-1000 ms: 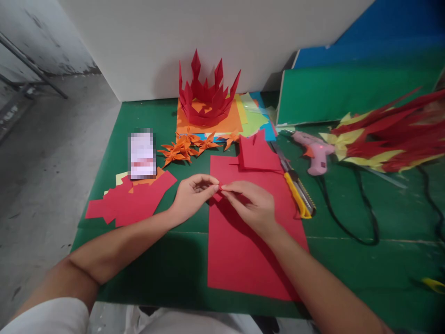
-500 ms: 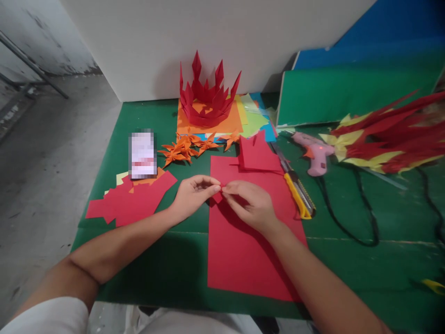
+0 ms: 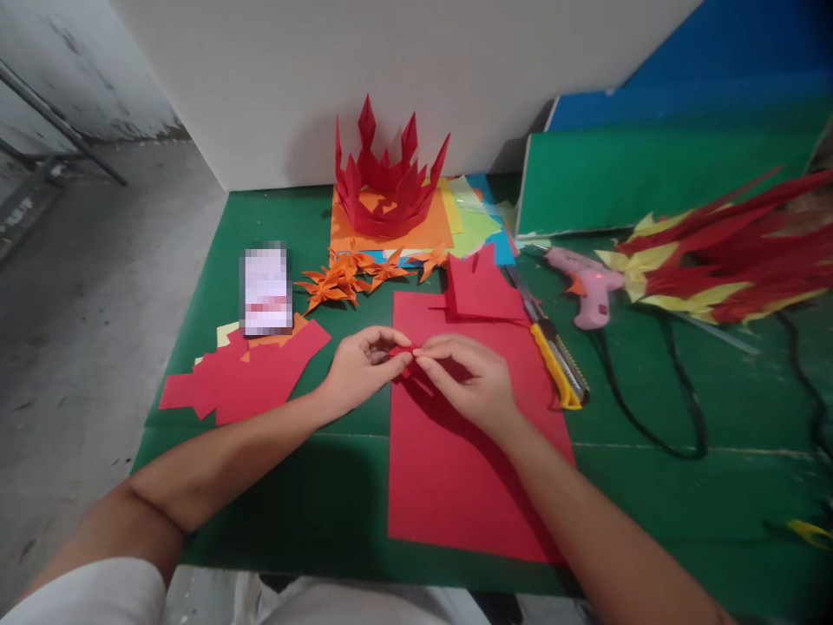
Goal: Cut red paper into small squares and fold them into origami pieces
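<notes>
Between the fingertips of both hands is a small piece of red paper [image 3: 407, 368], mostly covered by the fingers. My left hand [image 3: 366, 360] pinches it from the left, thumb against the fingers. From the right, my right hand [image 3: 469, 371] pinches its other side with thumb and forefinger. Both hands are over the upper left part of a large red paper sheet [image 3: 455, 469] lying flat on the green table [image 3: 286, 503]. Just beyond my right hand lie folded red paper pieces [image 3: 485, 286].
A red paper crown [image 3: 387, 200] stands on coloured sheets behind orange paper flowers [image 3: 344, 278]. Left are a blurred-out phone [image 3: 265, 291] and red paper scraps [image 3: 240, 382]. Right are a yellow cutter [image 3: 553, 360], a pink glue gun [image 3: 589, 282] with its cord, and red-yellow paper strips [image 3: 748, 252].
The fingers have shifted very slightly around the small red paper, which shows a little differently between them. Both hands keep their pinch in nearly the same place.
</notes>
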Demonstrator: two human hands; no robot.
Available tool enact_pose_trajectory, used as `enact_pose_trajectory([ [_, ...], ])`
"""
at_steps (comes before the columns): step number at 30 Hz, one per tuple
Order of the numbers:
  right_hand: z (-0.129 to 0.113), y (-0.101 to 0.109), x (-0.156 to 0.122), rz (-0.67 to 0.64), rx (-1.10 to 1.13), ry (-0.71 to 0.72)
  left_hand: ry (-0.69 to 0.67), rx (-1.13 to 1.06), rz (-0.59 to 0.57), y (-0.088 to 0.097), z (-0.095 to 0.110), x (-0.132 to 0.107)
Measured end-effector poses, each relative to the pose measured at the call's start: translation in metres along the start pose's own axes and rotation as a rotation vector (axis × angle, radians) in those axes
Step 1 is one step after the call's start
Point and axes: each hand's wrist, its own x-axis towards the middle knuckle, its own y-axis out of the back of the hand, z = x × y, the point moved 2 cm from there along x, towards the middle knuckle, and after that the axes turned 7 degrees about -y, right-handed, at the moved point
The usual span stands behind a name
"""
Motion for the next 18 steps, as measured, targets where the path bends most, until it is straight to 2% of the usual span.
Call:
enact_pose_trajectory([
  [2,0.002,-0.002,0.0,0.0,0.037,-0.085,-0.028,0.002,0.005,0.0,0.0,0.001],
  [5,0.009,-0.006,-0.001,-0.001,0.198,-0.3,-0.065,0.013,0.025,0.001,0.001,0.002],
  [8,0.015,-0.01,-0.001,-0.076,0.369,-0.489,-0.085,0.025,0.032,0.001,0.001,0.001],
  [11,0.015,-0.009,0.001,-0.128,0.388,-0.559,-0.104,0.046,0.019,0.001,0.001,0.001],
  [18,0.01,-0.006,0.004,-0.157,0.422,-0.658,-0.108,0.046,-0.012,0.002,-0.002,0.0],
])
